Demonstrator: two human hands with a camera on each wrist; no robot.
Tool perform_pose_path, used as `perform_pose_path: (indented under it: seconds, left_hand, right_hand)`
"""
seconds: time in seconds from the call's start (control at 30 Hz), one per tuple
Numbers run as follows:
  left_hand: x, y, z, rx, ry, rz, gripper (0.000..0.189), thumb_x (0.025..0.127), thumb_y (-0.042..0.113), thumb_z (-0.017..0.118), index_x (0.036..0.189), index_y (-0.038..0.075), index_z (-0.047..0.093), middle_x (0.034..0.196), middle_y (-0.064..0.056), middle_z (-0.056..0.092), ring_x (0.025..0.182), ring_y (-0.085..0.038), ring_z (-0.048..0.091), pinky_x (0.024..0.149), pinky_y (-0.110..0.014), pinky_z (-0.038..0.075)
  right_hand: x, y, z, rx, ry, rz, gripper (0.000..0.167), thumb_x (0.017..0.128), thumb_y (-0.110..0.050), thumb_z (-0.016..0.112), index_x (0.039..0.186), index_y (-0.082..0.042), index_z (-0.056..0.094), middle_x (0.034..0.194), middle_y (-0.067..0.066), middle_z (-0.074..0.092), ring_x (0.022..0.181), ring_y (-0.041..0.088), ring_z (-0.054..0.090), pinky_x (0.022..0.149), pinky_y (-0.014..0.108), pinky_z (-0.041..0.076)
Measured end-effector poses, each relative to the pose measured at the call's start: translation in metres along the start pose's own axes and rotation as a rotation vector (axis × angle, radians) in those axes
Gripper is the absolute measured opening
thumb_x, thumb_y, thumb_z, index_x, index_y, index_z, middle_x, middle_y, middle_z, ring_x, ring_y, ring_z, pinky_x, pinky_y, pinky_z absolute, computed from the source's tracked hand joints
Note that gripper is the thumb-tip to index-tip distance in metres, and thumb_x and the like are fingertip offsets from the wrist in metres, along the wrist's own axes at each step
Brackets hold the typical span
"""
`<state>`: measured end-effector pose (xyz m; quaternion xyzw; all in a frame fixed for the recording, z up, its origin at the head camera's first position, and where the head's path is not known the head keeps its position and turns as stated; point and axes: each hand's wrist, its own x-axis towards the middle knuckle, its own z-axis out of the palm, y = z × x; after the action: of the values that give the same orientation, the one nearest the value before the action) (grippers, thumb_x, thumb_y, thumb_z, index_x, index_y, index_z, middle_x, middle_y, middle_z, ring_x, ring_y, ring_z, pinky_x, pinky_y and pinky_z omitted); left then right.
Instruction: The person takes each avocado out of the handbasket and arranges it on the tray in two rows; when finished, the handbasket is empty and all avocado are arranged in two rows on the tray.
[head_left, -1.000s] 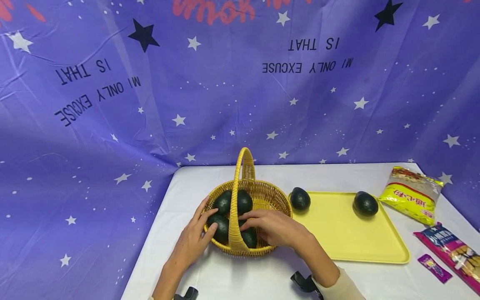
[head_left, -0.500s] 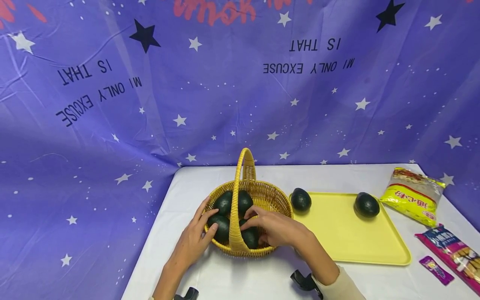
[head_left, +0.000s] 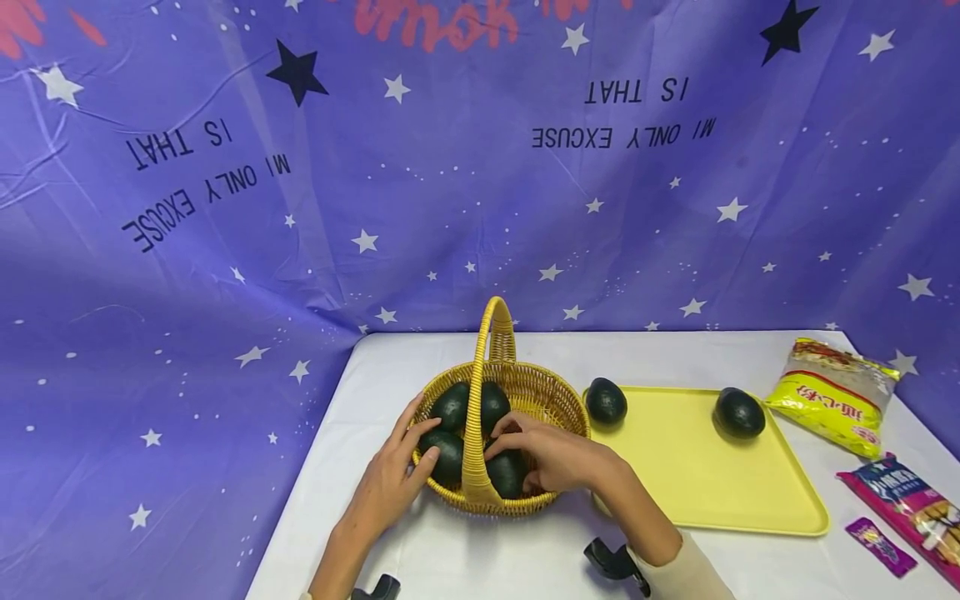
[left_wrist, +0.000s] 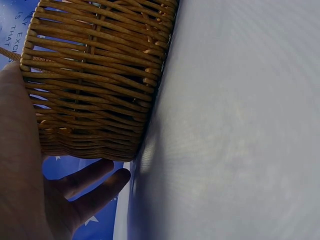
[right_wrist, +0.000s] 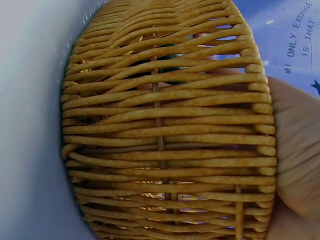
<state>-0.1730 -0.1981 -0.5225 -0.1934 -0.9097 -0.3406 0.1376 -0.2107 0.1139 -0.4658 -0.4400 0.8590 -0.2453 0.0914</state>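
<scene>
A yellow wicker basket (head_left: 551, 392) with a tall arched handle (head_left: 474, 417) holds several dark green avocados. My left hand (head_left: 390, 477) lies at the basket's left rim, fingers spread. Its thumb and a fingertip touch the front-left avocado (head_left: 444, 458), while two straight fingers (left_wrist: 102, 192) extend along the outside of the wicker in the left wrist view. Reaching over the right rim, my right hand (head_left: 551, 454) holds the front-right avocado (head_left: 507, 477) between bent fingers and thumb. Two more avocados, back-left (head_left: 452, 406) and back-middle (head_left: 492, 402), sit behind. In the right wrist view, the basket wall mostly hides the fingers.
Right of the basket lies a yellow tray (head_left: 705, 483), with one avocado (head_left: 605, 402) at its back-left corner and another avocado (head_left: 739, 413) near its back-right corner. Beyond it are a yellow food bag (head_left: 836, 396), a pink-blue snack pack (head_left: 903, 504) and a small purple packet (head_left: 881, 547).
My right fingers have bent more, and the front-right avocado has shifted slightly rightward within the basket. My left hand keeps its place at the rim. The whole head view has drifted a little.
</scene>
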Motion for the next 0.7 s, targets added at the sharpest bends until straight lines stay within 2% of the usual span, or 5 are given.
perform_pose_path:
  seconds: [0.13,0.27,0.37,0.53,0.7]
  left_hand:
    - [-0.0001,0.0001,0.0000,0.001,-0.002,0.000,0.046,0.110,0.040,0.059,0.154,0.025,0.059,0.179,0.008,0.021,0.074,0.003,0.054,0.071,-0.027,0.050]
    - [-0.0002,0.0000,-0.0002,0.003,-0.001,-0.001,0.046,0.110,0.040,0.059,0.154,0.025,0.060,0.179,0.008,0.021,0.073,0.003,0.053,0.071,-0.027,0.050]
    - [-0.0002,-0.0002,-0.0001,0.007,0.000,-0.001,0.046,0.110,0.040,0.059,0.154,0.025,0.060,0.179,0.007,0.021,0.074,0.003,0.053,0.072,-0.028,0.050]
    - [-0.0004,-0.0005,0.0003,0.006,-0.002,-0.003,0.047,0.110,0.041,0.059,0.154,0.025,0.059,0.179,0.008,0.021,0.075,0.003,0.053,0.072,-0.027,0.050]
    - [-0.0002,0.0009,-0.0004,0.005,-0.001,-0.005,0.047,0.110,0.041,0.059,0.154,0.024,0.060,0.179,0.008,0.021,0.076,0.002,0.053,0.072,-0.028,0.050]
  right_hand:
    - [-0.0001,0.0006,0.0001,0.036,-0.009,0.017,0.068,0.076,0.008,0.088,0.131,-0.028,0.071,0.144,0.000,0.052,0.130,0.021,0.058,0.107,0.040,0.053]
    - [-0.0005,0.0007,-0.0008,0.040,-0.009,-0.015,0.069,0.074,0.010,0.088,0.130,-0.024,0.068,0.147,-0.002,0.056,0.137,0.022,0.056,0.112,0.044,0.050]
    - [-0.0011,0.0008,-0.0013,0.022,-0.004,-0.030,0.068,0.075,0.007,0.090,0.132,-0.024,0.069,0.145,-0.004,0.058,0.136,0.021,0.056,0.111,0.044,0.051]
    - [-0.0021,0.0011,-0.0009,-0.006,0.026,-0.017,0.063,0.078,-0.005,0.095,0.133,-0.025,0.072,0.139,-0.004,0.058,0.129,0.019,0.058,0.106,0.043,0.054]
    - [-0.0027,0.0008,-0.0012,-0.015,0.062,0.031,0.060,0.079,-0.018,0.098,0.133,-0.026,0.071,0.138,-0.003,0.057,0.125,0.017,0.060,0.105,0.040,0.054]
